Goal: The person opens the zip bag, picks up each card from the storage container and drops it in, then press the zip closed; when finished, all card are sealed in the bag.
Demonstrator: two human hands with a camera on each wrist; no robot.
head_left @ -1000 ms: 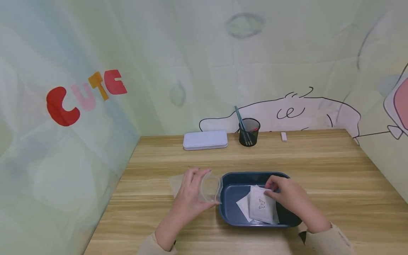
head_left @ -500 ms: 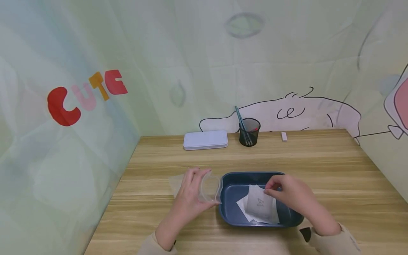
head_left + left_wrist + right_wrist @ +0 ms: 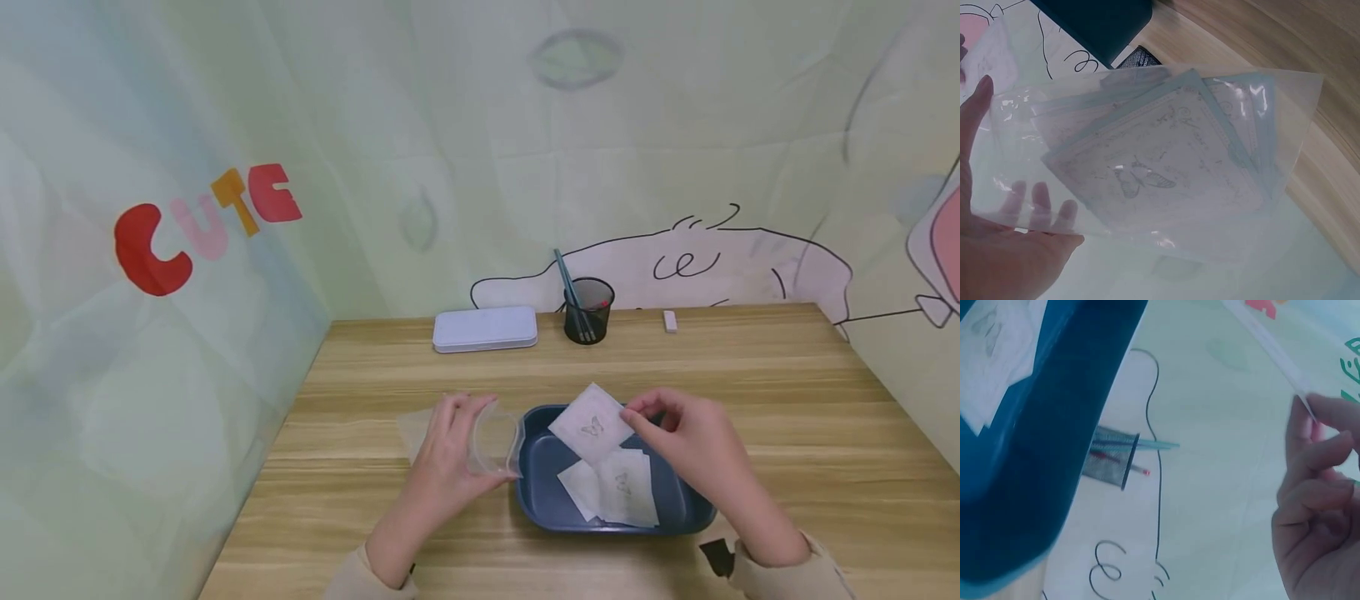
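Observation:
My left hand (image 3: 442, 471) grips a translucent plastic bag (image 3: 497, 442) by its mouth, which gapes toward the tray. Several flat square packets printed with a butterfly (image 3: 1147, 169) lie inside the bag, as the left wrist view shows. Between thumb and fingertips my right hand (image 3: 697, 442) pinches a white square packet (image 3: 588, 423) by one corner. That packet, also printed with a butterfly, is raised over the back part of a dark blue tray (image 3: 542, 487). More white packets (image 3: 628, 496) overlap in the tray. From the right wrist, the pinched packet (image 3: 1275, 356) appears edge-on.
Along the back of the table stand a white flat case (image 3: 485, 328), a black mesh pen cup (image 3: 587, 323) with pens, and a small white eraser-like block (image 3: 670, 322). A printed cloth (image 3: 420, 167) encloses the table at the back and sides.
My right hand has lifted one packet from the pile in the tray and moved it up and left toward the bag. The left hand and bag have stayed in place.

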